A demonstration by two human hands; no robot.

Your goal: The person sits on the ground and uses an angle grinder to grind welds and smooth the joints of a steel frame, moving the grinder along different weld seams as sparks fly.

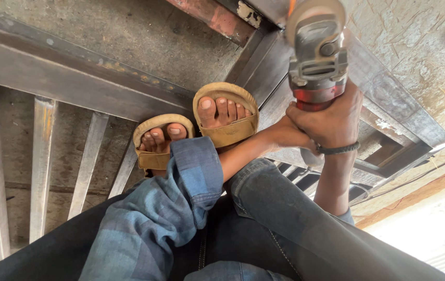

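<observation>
Grinding looks like the step in hand, judged from the grip: a welded steel frame (50,78) of flat bars and angle lies on the concrete floor (144,36), filling most of the view, w/ upright slats along its left edge and a heavier rail running toward the top right corner. Person stands on the frame in tan sandals (227,114), dark jeans and a blue plaid sleeve (180,198) rolled at the cuff. Angle grinder (317,57), grey head w/ red body, sits over the frame's top right rail, disc end near the top edge of view; can't tell if the disc touches metal. Right hand (331,122) is wrapped tight round the grinder body from below, black band (337,150) at the wrist. Left hand (287,132) reaches across and closes on the grinder's rear, fingers mostly hidden behind the right. Next move prob. calls for a steady two-hand hold, disc kept flat to the rail, toes clear.
</observation>
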